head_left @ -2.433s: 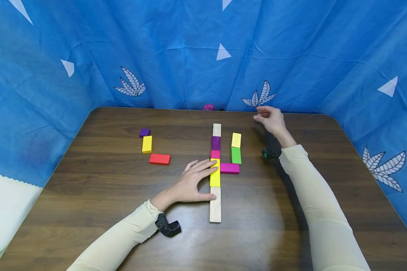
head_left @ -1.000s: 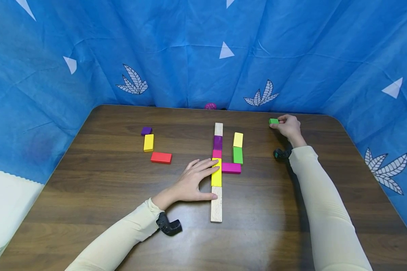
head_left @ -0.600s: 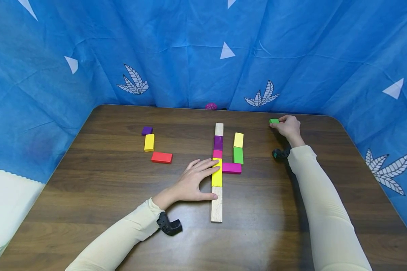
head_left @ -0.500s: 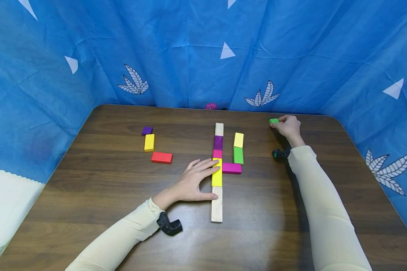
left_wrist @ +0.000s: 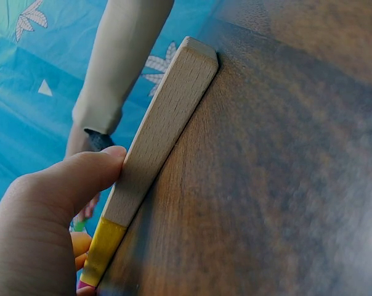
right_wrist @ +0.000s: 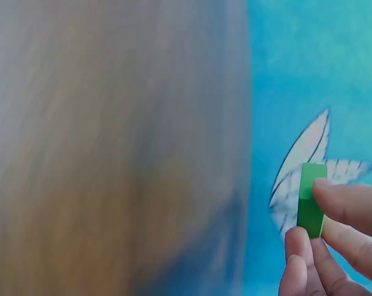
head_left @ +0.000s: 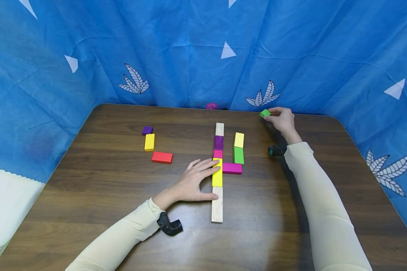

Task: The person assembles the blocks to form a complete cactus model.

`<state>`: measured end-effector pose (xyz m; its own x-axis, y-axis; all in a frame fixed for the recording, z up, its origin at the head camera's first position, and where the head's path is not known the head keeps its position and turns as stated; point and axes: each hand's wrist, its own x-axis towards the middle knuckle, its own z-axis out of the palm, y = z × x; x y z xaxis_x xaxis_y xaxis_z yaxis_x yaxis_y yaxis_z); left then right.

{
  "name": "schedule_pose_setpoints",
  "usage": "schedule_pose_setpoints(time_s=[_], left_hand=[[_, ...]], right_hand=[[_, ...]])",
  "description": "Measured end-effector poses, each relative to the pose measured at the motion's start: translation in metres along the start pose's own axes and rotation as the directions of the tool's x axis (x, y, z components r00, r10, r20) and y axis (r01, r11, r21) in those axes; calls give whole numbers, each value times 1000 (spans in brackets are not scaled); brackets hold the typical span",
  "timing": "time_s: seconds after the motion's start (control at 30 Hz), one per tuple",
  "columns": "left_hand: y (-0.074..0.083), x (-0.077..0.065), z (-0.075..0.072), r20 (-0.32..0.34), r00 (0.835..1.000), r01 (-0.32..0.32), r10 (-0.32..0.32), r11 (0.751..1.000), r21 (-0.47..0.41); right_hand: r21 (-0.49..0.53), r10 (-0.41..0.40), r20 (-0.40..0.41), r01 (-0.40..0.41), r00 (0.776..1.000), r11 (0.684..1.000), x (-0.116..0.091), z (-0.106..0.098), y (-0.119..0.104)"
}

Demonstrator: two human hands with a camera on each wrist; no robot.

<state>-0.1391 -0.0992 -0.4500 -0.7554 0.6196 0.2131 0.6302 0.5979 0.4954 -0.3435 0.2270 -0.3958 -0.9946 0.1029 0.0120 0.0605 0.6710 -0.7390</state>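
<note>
My right hand (head_left: 282, 121) pinches a small green block (head_left: 265, 113) between thumb and fingers, raised near the table's back edge. The right wrist view shows this green block (right_wrist: 311, 200) upright in the fingertips. My left hand (head_left: 191, 183) lies with fingers spread across the middle column. Its fingertips touch a yellow block (head_left: 217, 178) and its thumb touches a long plain wooden block (head_left: 217, 210). Beyond the yellow one, a pink block (head_left: 218, 154), a purple block (head_left: 218, 143) and a short plain block (head_left: 219, 129) continue the line. A magenta block (head_left: 232, 168) juts right from it.
A second green block (head_left: 238, 155) and a pale yellow block (head_left: 239, 140) stand end to end above the magenta one. At left lie a red block (head_left: 162, 157), a yellow block (head_left: 149, 142) and a small purple block (head_left: 147, 130). A blue curtain (head_left: 176, 49) hangs behind the table.
My right hand reached the back right, took hold of the small green block there, and has now lifted it and moved left. The left hand stays in place on the column.
</note>
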Motion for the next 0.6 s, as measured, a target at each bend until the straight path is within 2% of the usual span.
schedule_pose_setpoints(time_s=[0.1, 0.33, 0.6], left_hand=[[0, 0, 0, 2, 1000, 3, -3, 1000, 2], [-1, 1, 1, 10, 1000, 10, -10, 1000, 9], [0, 1, 1, 7, 1000, 6, -6, 1000, 5]], right_hand=[[32, -48, 26, 47, 999, 998, 1, 7, -16], [66, -100, 123, 92, 987, 994, 2, 30, -51], [89, -167, 215, 152, 962, 984, 1, 56, -76]])
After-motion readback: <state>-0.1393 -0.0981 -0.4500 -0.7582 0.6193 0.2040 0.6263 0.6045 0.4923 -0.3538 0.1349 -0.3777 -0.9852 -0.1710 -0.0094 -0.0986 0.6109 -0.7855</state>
